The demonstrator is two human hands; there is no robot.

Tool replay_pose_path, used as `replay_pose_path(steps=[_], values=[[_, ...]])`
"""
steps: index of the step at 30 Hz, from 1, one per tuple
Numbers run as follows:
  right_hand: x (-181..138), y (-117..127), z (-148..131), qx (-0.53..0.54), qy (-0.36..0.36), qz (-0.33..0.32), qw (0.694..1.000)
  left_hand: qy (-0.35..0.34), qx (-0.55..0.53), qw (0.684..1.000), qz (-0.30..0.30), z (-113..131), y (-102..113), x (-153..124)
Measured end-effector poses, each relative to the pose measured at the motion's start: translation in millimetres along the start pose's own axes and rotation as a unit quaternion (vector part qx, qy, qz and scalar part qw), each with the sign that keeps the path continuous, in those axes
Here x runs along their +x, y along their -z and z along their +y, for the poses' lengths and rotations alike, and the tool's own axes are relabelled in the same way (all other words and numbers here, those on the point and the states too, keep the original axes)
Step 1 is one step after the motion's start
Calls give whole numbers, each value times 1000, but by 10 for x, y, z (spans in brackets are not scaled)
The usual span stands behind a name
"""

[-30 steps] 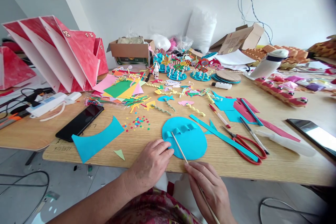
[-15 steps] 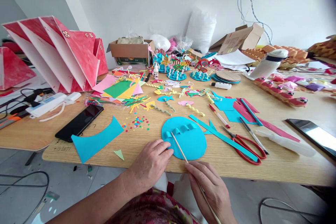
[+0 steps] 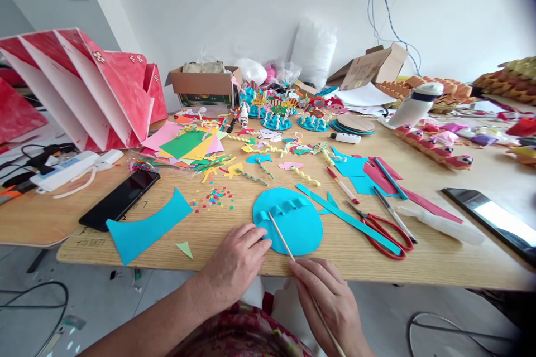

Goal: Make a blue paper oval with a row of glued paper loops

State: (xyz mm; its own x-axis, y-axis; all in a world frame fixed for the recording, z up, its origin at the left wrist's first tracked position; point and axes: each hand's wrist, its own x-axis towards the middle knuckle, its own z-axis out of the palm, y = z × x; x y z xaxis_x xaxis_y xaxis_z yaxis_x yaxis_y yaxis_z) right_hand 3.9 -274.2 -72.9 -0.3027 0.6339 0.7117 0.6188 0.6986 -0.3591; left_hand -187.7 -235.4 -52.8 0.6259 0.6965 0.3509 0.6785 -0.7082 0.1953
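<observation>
A blue paper disc (image 3: 293, 228) with a wavy blue strip glued across its top lies near the front edge of the wooden table (image 3: 419, 256). My left hand (image 3: 234, 265) rests on the table with its fingertips pressing the disc's left edge. My right hand (image 3: 330, 301) is closed round a thin wooden stick (image 3: 281, 237) whose tip touches the left end of the wavy strip.
Red scissors (image 3: 385, 231), a blue paper strip (image 3: 355, 223), a glue bottle (image 3: 444, 226) and a tablet (image 3: 494, 220) lie to the right. A black phone (image 3: 119, 199) and a blue paper offcut (image 3: 146, 226) lie left. Coloured paper scraps, finished blue crafts and cardboard boxes fill the back.
The view has shifted slightly, so everything sits a little left in the picture. Both hands and the stick keep the same place on the disc.
</observation>
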Motion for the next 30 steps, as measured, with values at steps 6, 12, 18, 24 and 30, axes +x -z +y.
replay_pose_path(steps=[6, 12, 18, 24, 30], values=[[-18, 15, -7, 6, 0, -9, 1000, 2, 1, 1000, 1, 3, -2, 6], [-122, 144, -25, 29, -35, -7, 999, 2, -1, 1000, 6, 1, -7, 9], [-77, 89, 14, 29, -14, -13, 999, -1, -2, 1000, -1, 7, -2, 2], [-31, 24, 52, 5, 18, -18, 1000, 0, 2, 1000, 0, 3, -13, -7], [-48, 11, 71, -10, 22, -39, 999, 0, 6, 1000, -7, 2, -3, 3]])
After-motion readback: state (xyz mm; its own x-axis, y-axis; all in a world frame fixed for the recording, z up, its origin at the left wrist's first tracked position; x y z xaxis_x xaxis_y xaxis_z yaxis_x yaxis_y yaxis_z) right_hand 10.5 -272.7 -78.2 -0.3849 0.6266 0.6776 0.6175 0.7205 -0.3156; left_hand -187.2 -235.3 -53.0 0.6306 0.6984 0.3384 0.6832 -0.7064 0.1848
